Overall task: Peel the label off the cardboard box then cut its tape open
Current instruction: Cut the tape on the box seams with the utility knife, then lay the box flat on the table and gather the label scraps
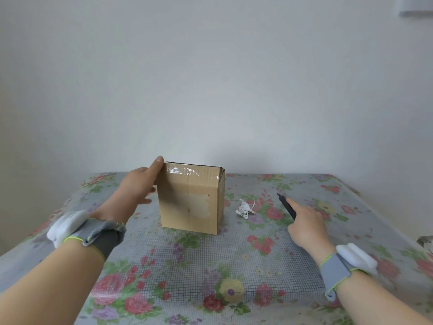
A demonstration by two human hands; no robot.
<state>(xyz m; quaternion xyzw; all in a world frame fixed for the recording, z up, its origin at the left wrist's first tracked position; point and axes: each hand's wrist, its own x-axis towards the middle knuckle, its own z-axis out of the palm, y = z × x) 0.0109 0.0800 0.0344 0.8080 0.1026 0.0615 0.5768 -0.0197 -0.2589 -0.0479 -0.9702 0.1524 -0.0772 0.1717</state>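
My left hand (134, 190) steadies the cardboard box (191, 200) from its left, thumb straight up its near top corner, fingers flat and relaxed against that side. The box stands upright on the flowered tablecloth (210, 266), flaps closed under clear tape (185, 172), so its contents are hidden. A pale patch (199, 205) marks its front. Just right of the box lies the crumpled label (245, 208). Farther right, my right hand (304, 228) grips what looks like a black cutter (287, 206), forefinger laid along it.
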